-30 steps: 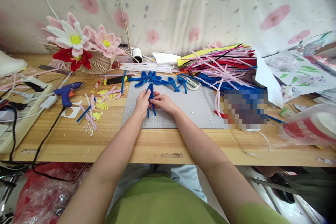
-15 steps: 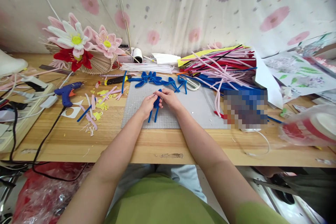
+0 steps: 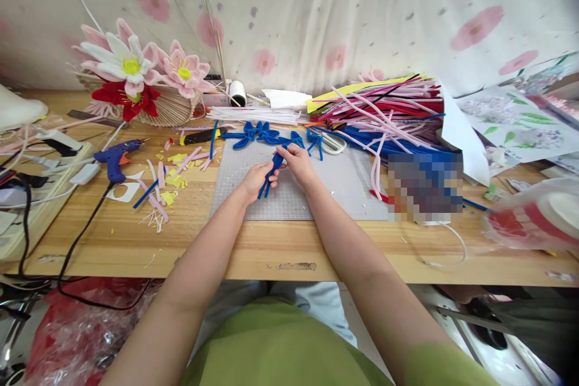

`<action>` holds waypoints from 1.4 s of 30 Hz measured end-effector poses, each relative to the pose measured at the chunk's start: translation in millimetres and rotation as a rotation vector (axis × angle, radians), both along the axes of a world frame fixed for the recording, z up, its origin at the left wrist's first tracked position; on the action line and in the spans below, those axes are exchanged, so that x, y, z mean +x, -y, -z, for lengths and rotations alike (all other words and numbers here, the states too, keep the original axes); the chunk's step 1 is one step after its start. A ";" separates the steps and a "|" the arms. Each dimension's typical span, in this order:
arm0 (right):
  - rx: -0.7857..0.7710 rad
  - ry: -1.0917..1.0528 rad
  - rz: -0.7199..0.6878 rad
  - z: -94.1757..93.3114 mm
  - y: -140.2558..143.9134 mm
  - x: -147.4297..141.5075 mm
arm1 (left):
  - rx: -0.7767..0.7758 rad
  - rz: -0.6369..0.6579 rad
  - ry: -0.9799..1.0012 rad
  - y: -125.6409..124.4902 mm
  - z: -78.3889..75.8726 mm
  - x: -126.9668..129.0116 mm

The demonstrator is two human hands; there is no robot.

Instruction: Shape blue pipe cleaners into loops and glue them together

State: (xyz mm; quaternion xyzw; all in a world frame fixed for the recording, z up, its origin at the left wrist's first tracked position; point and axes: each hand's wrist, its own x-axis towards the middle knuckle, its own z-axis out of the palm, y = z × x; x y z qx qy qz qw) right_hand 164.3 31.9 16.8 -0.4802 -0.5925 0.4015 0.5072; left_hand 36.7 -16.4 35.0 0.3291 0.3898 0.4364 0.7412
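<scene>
Both hands meet over the grey cutting mat (image 3: 344,184) and grip one folded blue pipe cleaner (image 3: 272,170). My left hand (image 3: 254,181) pinches its lower part, where the two loose ends stick out toward me. My right hand (image 3: 295,163) holds the upper, looped end between thumb and fingers. Just beyond the hands lies a row of bent blue pipe-cleaner shapes (image 3: 266,134) along the mat's far edge.
A big heap of pink, red and blue pipe cleaners (image 3: 384,114) fills the right back. A blue glue gun (image 3: 116,157) and pink and yellow scraps (image 3: 169,178) lie left of the mat. Fabric flowers (image 3: 136,72) stand at back left, a power strip (image 3: 27,205) at far left.
The blue pipe cleaner has tilted from upright to slanting right. My right hand has moved up and away to its top end, while my left hand has shifted slightly right.
</scene>
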 end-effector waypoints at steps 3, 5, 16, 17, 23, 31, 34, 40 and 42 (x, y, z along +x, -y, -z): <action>-0.210 -0.166 -0.107 0.0 3.5 -1.4 | -0.056 0.038 -0.004 0.9 -0.7 -3.3; -0.327 -0.244 -0.196 -1.7 6.4 -1.2 | -0.081 0.020 -0.025 1.2 0.3 -4.5; -0.221 -0.163 -0.225 -7.1 8.8 1.9 | -0.116 -0.064 0.136 0.3 1.5 -1.5; -0.196 -0.151 -0.207 -5.7 7.9 1.7 | -0.123 -0.061 0.144 0.1 1.0 -1.7; -0.041 -0.008 -0.093 -0.8 3.4 1.7 | -0.053 -0.103 -0.005 1.9 0.4 1.2; -0.030 0.023 -0.189 -4.6 7.0 4.4 | -0.079 -0.051 -0.103 0.7 -1.4 -4.0; -0.102 -0.012 -0.228 -3.1 10.4 2.9 | -0.114 -0.024 -0.076 -1.0 -1.6 -8.5; -0.093 0.001 -0.266 2.1 9.6 -0.8 | -0.081 -0.144 -0.036 -1.5 0.3 -6.0; -0.037 0.025 -0.214 3.0 7.5 -1.9 | -0.089 -0.156 -0.051 -1.6 0.5 -4.5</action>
